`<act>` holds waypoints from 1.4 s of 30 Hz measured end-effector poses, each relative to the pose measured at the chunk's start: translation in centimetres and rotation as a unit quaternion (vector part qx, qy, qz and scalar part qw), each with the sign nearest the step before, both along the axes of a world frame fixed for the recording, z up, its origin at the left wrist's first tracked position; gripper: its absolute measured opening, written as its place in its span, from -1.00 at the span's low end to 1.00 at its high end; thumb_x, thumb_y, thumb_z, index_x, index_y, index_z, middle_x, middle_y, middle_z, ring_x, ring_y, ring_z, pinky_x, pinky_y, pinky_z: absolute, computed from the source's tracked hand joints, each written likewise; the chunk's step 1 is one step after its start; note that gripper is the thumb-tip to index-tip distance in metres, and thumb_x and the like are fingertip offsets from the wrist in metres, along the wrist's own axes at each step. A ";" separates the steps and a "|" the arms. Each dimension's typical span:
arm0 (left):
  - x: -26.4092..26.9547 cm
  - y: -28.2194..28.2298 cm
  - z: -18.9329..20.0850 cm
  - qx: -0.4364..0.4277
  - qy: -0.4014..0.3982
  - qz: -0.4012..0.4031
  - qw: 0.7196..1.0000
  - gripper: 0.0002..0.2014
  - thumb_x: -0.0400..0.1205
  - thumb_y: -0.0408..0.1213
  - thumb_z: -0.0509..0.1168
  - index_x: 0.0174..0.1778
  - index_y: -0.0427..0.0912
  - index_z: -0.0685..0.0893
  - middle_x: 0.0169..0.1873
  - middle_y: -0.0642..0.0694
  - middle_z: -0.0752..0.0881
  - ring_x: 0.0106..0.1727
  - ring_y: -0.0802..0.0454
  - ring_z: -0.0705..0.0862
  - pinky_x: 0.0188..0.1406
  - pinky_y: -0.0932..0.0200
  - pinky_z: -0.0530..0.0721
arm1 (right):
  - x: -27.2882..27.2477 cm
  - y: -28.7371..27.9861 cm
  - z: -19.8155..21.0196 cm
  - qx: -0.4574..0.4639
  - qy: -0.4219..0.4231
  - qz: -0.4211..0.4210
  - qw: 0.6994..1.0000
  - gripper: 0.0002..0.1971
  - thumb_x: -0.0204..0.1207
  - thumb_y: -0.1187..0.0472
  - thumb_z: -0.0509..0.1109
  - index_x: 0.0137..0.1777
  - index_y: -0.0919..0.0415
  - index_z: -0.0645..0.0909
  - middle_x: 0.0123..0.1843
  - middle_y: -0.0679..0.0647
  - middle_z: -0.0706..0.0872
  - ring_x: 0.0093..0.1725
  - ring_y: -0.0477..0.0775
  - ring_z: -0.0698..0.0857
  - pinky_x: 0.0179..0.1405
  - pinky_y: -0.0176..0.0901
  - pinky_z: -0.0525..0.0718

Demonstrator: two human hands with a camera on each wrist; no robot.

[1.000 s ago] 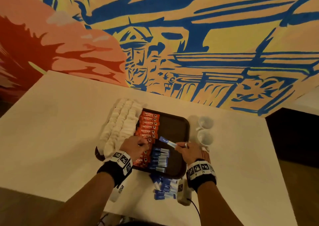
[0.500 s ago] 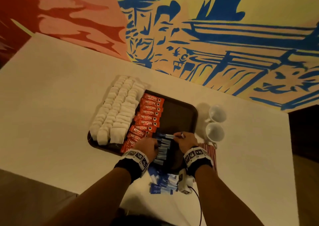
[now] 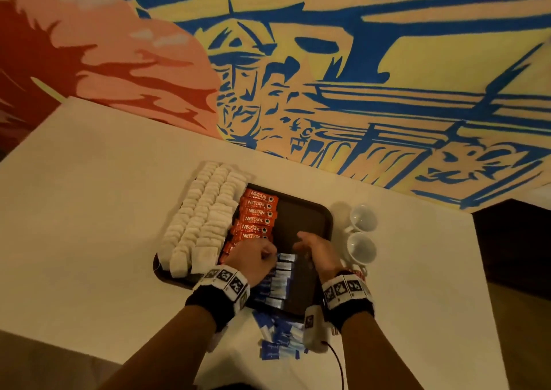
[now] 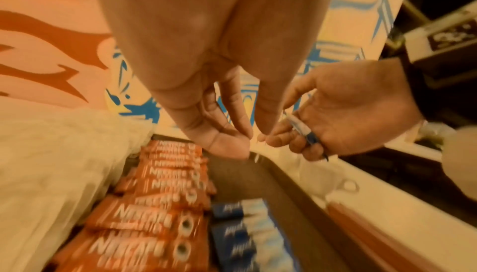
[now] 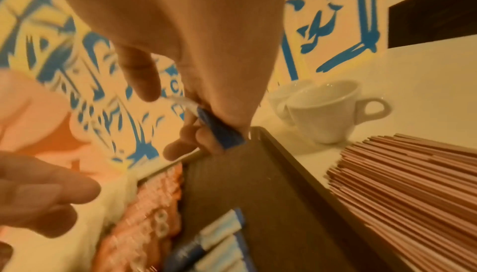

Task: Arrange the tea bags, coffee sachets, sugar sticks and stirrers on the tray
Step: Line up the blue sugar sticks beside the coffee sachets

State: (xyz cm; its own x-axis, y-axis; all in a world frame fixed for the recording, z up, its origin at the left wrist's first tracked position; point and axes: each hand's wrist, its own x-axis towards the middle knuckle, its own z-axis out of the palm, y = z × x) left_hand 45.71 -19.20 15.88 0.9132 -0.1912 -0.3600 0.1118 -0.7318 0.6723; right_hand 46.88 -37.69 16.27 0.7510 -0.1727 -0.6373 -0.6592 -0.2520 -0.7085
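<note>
Table (image 3: 89,210), dark tray (image 3: 310,210): tea bags (image 3: 202,219), coffee sachets (image 3: 258,210) lined up. Mid sugar-stick row (image 3: 281,279). Right hand (image 3: 317,249) pinching sugar stick (image 5: 219,131); left hand (image 3: 253,255) fingers curled, apparently empty. Next probably: lay stick atop row. Stirrers (image 5: 413,184) waiting off-tray.

We see a dark matt tray (image 3: 301,207), glossy foil-like sachets (image 3: 258,212), soft papery tea bags (image 3: 205,210), glazed white cups (image 5: 325,111) and wood-like stirrers (image 5: 402,176).

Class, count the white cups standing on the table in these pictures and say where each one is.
2. Both stand on the table just right of the tray: the far cup, and the near cup touching it. None looks hidden.
</note>
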 end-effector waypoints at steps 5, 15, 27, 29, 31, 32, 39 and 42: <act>0.3 1.6 5.0 -0.137 -0.029 0.011 0.990 -0.81 0.60 -0.13 0.47 0.13 0.10 0.79 0.01 0.24 0.78 0.04 0.39 0.69 0.13 0.43 0.57 | -2.7 1.5 6.0 0.129 -0.087 0.017 0.988 -0.67 0.70 0.36 0.15 0.29 0.14 0.69 -0.08 -0.01 0.82 -0.22 -0.19 0.68 -0.26 -0.38 0.56; -1.1 5.5 13.6 -0.233 -0.070 -0.087 0.966 -0.91 0.62 -0.17 0.47 0.00 -0.02 0.85 -0.24 0.02 0.84 -0.24 0.16 0.76 -0.19 0.27 0.67 | -6.7 4.4 11.2 0.077 -0.188 0.159 0.966 -0.25 0.71 0.35 0.36 0.74 -0.05 0.05 0.21 0.01 0.83 0.09 -0.20 0.79 0.16 -0.27 0.66; -5.7 8.8 16.8 -0.116 -0.292 -0.249 0.916 -0.84 0.62 -0.10 0.47 0.10 0.11 0.85 -0.02 0.22 0.85 -0.07 0.32 0.77 0.02 0.22 0.74 | -11.2 5.2 15.2 0.222 -0.250 -0.045 0.941 -0.72 0.58 0.37 0.48 0.28 0.28 0.69 -0.01 0.35 0.80 -0.13 0.11 0.79 -0.11 -0.13 0.78; -6.2 9.1 16.6 -0.119 -0.278 -0.267 0.915 -0.83 0.61 -0.09 0.47 0.11 0.13 0.84 0.00 0.23 0.84 -0.06 0.31 0.78 0.03 0.15 0.75 | -11.3 5.5 15.3 0.212 -0.284 -0.055 0.934 -0.65 0.54 0.44 0.50 0.31 0.27 0.63 0.03 0.38 0.81 -0.06 0.13 0.83 -0.10 -0.13 0.78; -6.4 9.3 16.6 -0.141 -0.253 -0.271 0.918 -0.85 0.60 -0.09 0.49 0.07 0.12 0.85 -0.02 0.27 0.84 -0.06 0.33 0.77 0.03 0.16 0.75 | -11.5 5.7 15.2 0.187 -0.305 -0.048 0.933 -0.59 0.53 0.46 0.51 0.34 0.24 0.57 0.01 0.32 0.85 -0.01 0.14 0.85 -0.12 -0.13 0.77; -6.5 9.3 16.7 -0.158 -0.237 -0.262 0.922 -0.84 0.59 -0.10 0.50 0.07 0.12 0.85 -0.04 0.29 0.83 -0.07 0.32 0.76 0.02 0.18 0.75 | -11.5 5.8 15.1 0.159 -0.309 -0.032 0.937 -0.57 0.53 0.45 0.52 0.35 0.21 0.54 -0.01 0.28 0.86 0.02 0.14 0.85 -0.10 -0.11 0.75; -5.5 8.3 17.6 -0.232 -0.183 -0.149 0.944 -0.79 0.62 -0.12 0.48 0.17 0.08 0.75 -0.18 0.17 0.75 -0.10 0.23 0.69 -0.13 0.48 0.56 | -11.3 7.0 15.9 0.057 -0.286 0.144 0.946 -0.40 0.53 0.38 0.57 0.42 -0.06 0.38 0.03 0.15 0.86 0.09 0.02 0.84 0.18 -0.04 0.78; -5.0 7.5 17.3 -0.182 -0.182 -0.175 0.950 -0.86 0.61 -0.09 0.48 0.08 0.10 0.81 -0.14 0.13 0.80 -0.11 0.26 0.69 -0.08 0.46 0.58 | -11.0 7.4 15.8 0.075 -0.291 0.168 0.939 -0.29 0.54 0.40 0.56 0.53 -0.06 0.28 0.11 0.03 0.85 0.15 -0.05 0.82 0.19 -0.14 0.76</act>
State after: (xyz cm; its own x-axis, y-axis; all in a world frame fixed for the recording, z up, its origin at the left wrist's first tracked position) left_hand 40.73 -11.73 33.17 0.8221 -0.5575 0.1156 -0.3835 -0.3921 0.8362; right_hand 35.83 -30.27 32.10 0.9758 0.1945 -0.1002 -0.0505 -0.2456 -0.9680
